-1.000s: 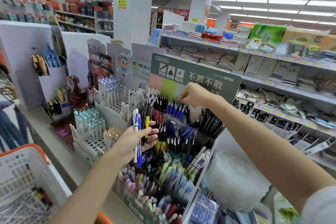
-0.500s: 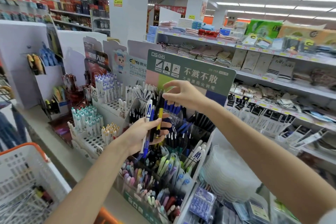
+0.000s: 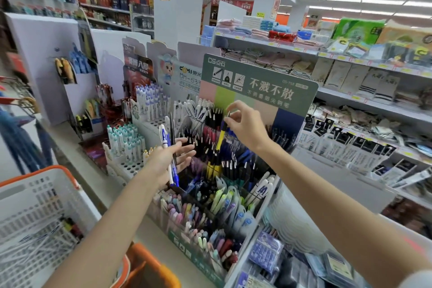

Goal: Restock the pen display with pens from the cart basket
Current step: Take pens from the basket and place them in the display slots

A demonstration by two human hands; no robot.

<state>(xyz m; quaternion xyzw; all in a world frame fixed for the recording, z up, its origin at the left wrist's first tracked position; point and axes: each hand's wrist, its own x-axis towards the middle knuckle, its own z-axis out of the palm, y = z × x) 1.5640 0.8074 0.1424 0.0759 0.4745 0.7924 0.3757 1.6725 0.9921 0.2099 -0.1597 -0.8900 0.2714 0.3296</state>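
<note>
Head view: right hand (image 3: pixel 247 126) pinches 1 yellow-black pen (image 3: pixel 219 139) by its top; left hand (image 3: pixel 163 162) grips white-blue pens (image 3: pixel 164 139).

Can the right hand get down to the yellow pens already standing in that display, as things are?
Probably yes. The right hand, pinching a yellow pen by its top, hangs just above the standing yellow pens with nothing between. The left hand, holding spare pens, is off to the side.

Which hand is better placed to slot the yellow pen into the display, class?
Right. The right hand pinches the yellow pen by its top, just above the yellow ones in the display; the left hand holds spare pens.
</note>
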